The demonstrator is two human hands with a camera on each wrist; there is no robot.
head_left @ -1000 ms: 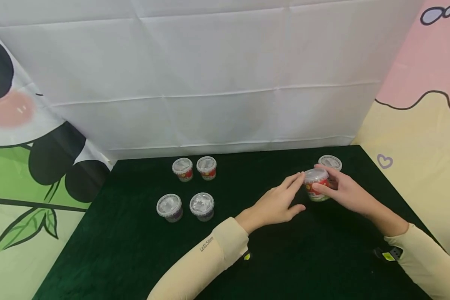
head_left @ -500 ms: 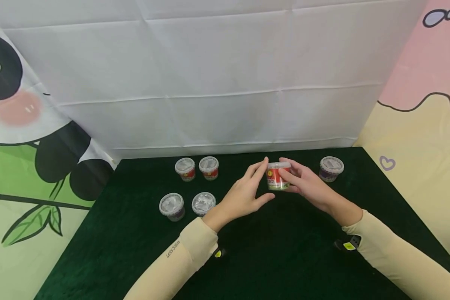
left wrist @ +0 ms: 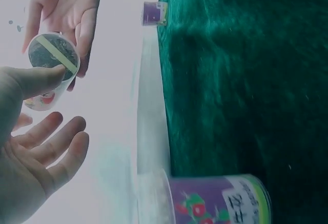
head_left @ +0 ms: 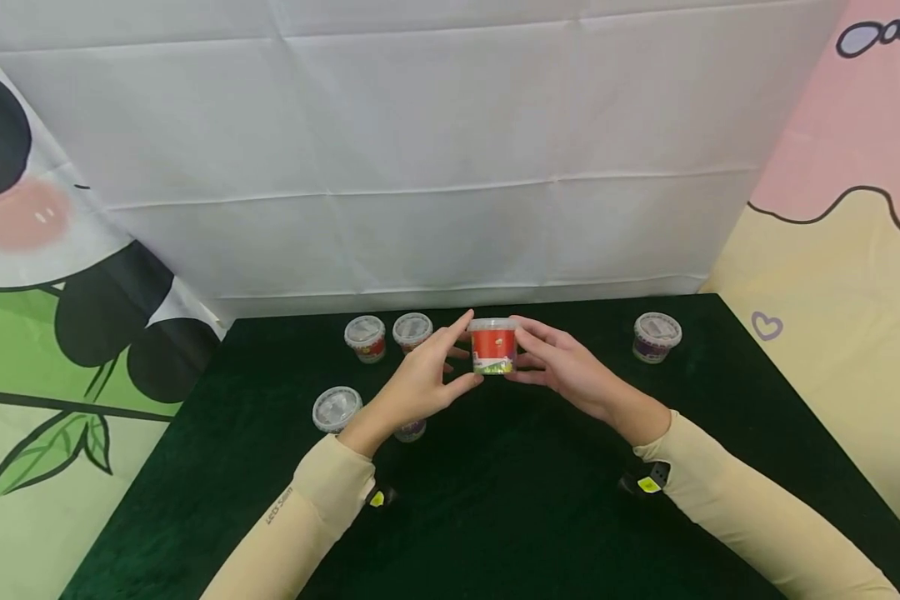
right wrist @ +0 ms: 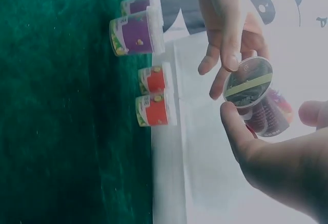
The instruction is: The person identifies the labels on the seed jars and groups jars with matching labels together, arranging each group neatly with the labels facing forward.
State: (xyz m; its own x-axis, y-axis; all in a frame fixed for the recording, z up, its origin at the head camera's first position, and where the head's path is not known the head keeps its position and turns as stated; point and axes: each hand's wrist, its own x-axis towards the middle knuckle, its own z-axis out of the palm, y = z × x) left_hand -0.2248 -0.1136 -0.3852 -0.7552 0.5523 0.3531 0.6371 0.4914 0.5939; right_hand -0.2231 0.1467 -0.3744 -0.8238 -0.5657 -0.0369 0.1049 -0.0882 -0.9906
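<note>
Raised above the dark green cloth, a small clear plastic tub with a red label (head_left: pixel 494 346) and a clear lid is upright between both hands. My left hand (head_left: pixel 417 377) holds its left side, thumb at the base and index finger by the lid. From the right, my right hand (head_left: pixel 581 381) grips the same tub with thumb and fingers. In the left wrist view, the tub's base (left wrist: pixel 46 56) shows a pale strip across it, and the left thumb touches it. Some left fingers stand spread away from the tub.
Two red-labelled tubs (head_left: pixel 365 337) stand at the back left. Nearer are two purple-labelled tubs (head_left: pixel 337 408), one partly hidden by my left arm. Another purple-labelled tub (head_left: pixel 656 337) stands at the back right. A white cloth wall (head_left: pixel 450 225) rises behind the table.
The red-labelled tub has moved left from beside the right-hand purple one to mid-table and is lifted. Both hands travelled left; the left hand, earlier just touching its side, now holds it too.
</note>
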